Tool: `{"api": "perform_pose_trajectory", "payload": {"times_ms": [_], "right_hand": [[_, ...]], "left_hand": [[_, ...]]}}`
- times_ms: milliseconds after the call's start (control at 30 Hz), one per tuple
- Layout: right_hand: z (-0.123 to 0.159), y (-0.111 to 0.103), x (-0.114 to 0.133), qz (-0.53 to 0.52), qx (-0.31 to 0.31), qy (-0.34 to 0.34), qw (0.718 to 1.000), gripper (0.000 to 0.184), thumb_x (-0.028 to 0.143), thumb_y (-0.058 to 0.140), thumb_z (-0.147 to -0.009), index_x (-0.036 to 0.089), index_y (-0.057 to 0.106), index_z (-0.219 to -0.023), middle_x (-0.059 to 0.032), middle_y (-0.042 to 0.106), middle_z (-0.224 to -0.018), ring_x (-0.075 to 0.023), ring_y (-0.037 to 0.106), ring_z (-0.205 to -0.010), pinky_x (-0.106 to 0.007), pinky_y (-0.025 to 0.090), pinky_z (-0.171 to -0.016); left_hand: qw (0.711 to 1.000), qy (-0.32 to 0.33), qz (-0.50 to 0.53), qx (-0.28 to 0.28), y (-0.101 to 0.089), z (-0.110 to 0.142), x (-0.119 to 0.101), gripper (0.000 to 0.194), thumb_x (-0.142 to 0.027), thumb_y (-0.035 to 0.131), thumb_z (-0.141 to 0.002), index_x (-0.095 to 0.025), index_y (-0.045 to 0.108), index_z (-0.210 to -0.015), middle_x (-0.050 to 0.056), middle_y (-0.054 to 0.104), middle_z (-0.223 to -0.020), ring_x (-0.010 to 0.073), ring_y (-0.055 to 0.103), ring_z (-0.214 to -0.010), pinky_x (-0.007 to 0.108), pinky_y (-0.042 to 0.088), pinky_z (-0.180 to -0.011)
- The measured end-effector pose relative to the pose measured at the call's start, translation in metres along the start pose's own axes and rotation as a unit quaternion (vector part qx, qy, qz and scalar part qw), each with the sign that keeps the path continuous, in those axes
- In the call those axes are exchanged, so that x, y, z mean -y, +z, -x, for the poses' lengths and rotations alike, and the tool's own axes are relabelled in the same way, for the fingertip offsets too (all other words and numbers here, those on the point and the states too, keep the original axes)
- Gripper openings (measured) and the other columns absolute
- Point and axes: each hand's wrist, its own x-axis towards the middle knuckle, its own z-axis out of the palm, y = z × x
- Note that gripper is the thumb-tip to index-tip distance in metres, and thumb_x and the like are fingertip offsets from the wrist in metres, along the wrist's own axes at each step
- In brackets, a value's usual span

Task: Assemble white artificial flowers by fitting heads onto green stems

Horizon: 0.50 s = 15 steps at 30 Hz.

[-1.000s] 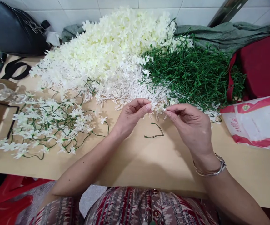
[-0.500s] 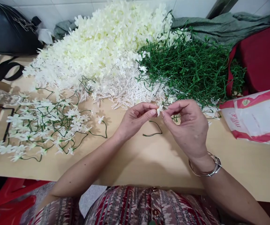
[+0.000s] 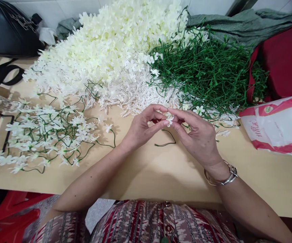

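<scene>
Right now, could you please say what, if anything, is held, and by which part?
The left hand and right hand pinch a small white flower at its petals; its base is hidden.

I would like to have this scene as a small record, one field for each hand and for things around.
left hand: fingers pinching white flower
right hand: fingers at same flower
table, near hands: one loose green stem
left side: stemmed white flowers
back: cream flower heap, green stem heap
right side: pink-white package
</scene>
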Motion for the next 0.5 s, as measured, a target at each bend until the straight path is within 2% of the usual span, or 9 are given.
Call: {"api": "perform_pose_trajectory", "payload": {"times_ms": [100,167,233,333,400,500], "right_hand": [[-0.003,-0.005,-0.003,-0.023,0.035,-0.010,0.999,0.019,0.023,0.070,-0.098,0.036,0.080,-0.105,-0.0009,0.077,-0.094,-0.0219,0.072,-0.085,-0.040,0.059,-0.079],[-0.003,-0.007,-0.006,-0.036,0.032,0.002,0.999,0.012,0.025,0.073,-0.096,0.035,0.080,-0.098,-0.0005,0.078,-0.092,-0.0228,0.073,-0.087,-0.041,0.058,-0.079],[-0.003,-0.009,-0.011,-0.044,0.016,0.021,0.999,0.009,0.026,0.073,-0.096,0.033,0.079,-0.095,-0.0010,0.078,-0.091,-0.0236,0.072,-0.087,-0.042,0.058,-0.079],[-0.002,-0.013,-0.019,-0.045,-0.020,0.042,0.998,0.007,0.026,0.073,-0.096,0.030,0.077,-0.093,-0.0018,0.076,-0.092,-0.0231,0.070,-0.085,-0.042,0.055,-0.079],[-0.003,-0.016,-0.025,-0.042,-0.038,0.057,0.997,0.005,0.028,0.072,-0.096,0.029,0.076,-0.093,-0.0018,0.075,-0.090,-0.0218,0.068,-0.081,-0.041,0.053,-0.075],[-0.006,-0.018,-0.032,-0.070,-0.049,0.070,0.994,0.006,0.033,0.073,-0.095,0.029,0.074,-0.091,-0.0031,0.073,-0.091,-0.0210,0.065,-0.079,-0.038,0.051,-0.069]], "left_hand": [[0.998,-0.030,0.040,0.033,-0.003,-0.002,0.000,0.049,-0.055,0.087,-0.085,-0.022,0.061,-0.110,0.001,0.075,-0.085,0.0140,0.070,-0.079,0.029,0.053,-0.081],[0.998,-0.033,0.046,0.033,-0.002,-0.002,0.000,0.051,-0.056,0.088,-0.083,-0.022,0.059,-0.108,0.000,0.074,-0.083,0.0133,0.069,-0.076,0.028,0.052,-0.078],[1.000,-0.001,0.010,0.010,-0.001,-0.001,0.001,0.046,-0.054,0.085,-0.087,-0.021,0.060,-0.106,0.000,0.074,-0.085,0.0129,0.068,-0.076,0.027,0.052,-0.076],[0.987,0.099,-0.128,-0.014,-0.001,0.001,0.002,0.026,-0.042,0.075,-0.098,-0.020,0.063,-0.108,0.003,0.075,-0.093,0.0134,0.069,-0.081,0.027,0.052,-0.077],[0.953,0.168,-0.251,0.018,-0.003,0.004,0.004,0.014,-0.033,0.068,-0.103,-0.020,0.066,-0.108,0.005,0.075,-0.099,0.0153,0.070,-0.087,0.028,0.054,-0.080],[0.867,0.227,-0.432,0.102,-0.002,0.008,0.009,0.013,-0.025,0.062,-0.106,-0.018,0.070,-0.112,0.009,0.075,-0.107,0.0198,0.070,-0.097,0.032,0.054,-0.085]]}}
